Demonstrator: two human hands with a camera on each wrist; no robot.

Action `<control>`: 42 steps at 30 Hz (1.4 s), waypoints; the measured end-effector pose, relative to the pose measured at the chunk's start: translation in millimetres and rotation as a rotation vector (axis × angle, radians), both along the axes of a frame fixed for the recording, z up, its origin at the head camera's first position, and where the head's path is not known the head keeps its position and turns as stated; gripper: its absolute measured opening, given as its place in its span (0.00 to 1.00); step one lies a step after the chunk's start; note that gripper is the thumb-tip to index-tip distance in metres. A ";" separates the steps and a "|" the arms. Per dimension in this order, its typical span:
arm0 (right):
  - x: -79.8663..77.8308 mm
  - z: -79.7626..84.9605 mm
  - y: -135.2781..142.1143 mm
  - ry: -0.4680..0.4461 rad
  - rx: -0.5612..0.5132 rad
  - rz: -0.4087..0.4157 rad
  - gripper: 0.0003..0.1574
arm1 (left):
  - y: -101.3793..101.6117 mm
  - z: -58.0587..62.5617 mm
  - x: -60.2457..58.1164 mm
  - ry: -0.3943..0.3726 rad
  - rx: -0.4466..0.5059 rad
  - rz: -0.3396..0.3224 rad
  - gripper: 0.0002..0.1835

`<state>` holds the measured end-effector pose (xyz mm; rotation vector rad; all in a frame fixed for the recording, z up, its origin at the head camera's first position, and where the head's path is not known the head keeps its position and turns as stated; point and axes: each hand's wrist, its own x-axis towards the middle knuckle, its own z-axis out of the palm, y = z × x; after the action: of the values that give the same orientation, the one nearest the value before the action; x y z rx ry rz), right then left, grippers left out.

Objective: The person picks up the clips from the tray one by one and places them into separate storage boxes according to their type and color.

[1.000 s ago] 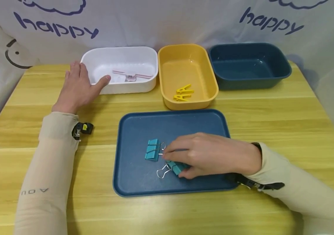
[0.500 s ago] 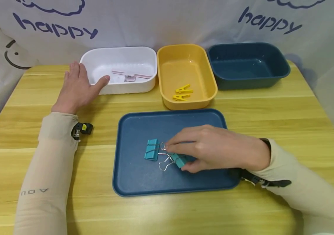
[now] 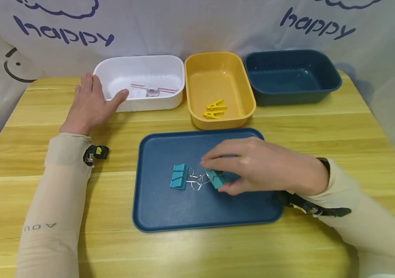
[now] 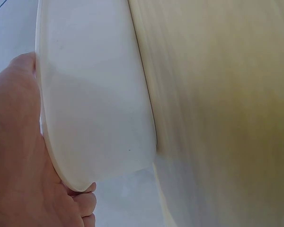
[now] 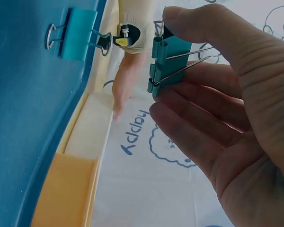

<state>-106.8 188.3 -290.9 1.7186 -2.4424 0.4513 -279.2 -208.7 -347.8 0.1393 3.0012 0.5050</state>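
Between its thumb and fingers my right hand (image 3: 260, 166) pinches a teal binder clip (image 3: 216, 178), held up over the dark blue tray (image 3: 159, 208). Its silver wire handles show in the right wrist view, where the binder clip (image 5: 173, 61) stands apart from the tray. A second teal binder clip (image 3: 178, 177) lies on the tray, left of the held one. My left hand (image 3: 91, 104) rests at the left end of the white bin (image 3: 148, 103), fingers extended along the rim and thumb over the front edge. In the left wrist view the palm lies against the bin's outer rim.
Inside the white bin lies a pale pink clip (image 3: 153, 92). Two yellow clothespins (image 3: 214, 105) lie in the yellow bin (image 3: 221, 123), behind the tray. A dark teal bin (image 3: 291, 98) stands at the back right, before a white cloth (image 3: 197, 23).
My right hand has moved up and to the right, carrying the binder clip off the tray. The left hand stays at the white bin.
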 end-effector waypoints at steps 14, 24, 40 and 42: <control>-5.6 5.3 6.5 -0.009 0.020 -0.081 0.35 | 0.0 0.2 -0.7 0.002 0.001 -0.006 0.64; -12.0 7.4 11.8 0.032 0.003 -0.098 0.34 | -0.6 0.2 -0.3 0.005 -0.002 -0.005 0.64; -25.5 9.0 23.2 0.054 -0.043 -0.154 0.35 | -0.4 0.0 -0.6 -0.003 0.000 -0.003 0.64; -27.2 8.9 24.2 0.056 -0.049 -0.159 0.35 | -0.2 0.0 -0.6 -0.003 0.000 -0.003 0.64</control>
<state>-134.0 212.6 -282.0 1.4838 -2.4815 0.4342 -279.8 -208.9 -347.9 0.1435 2.9975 0.5046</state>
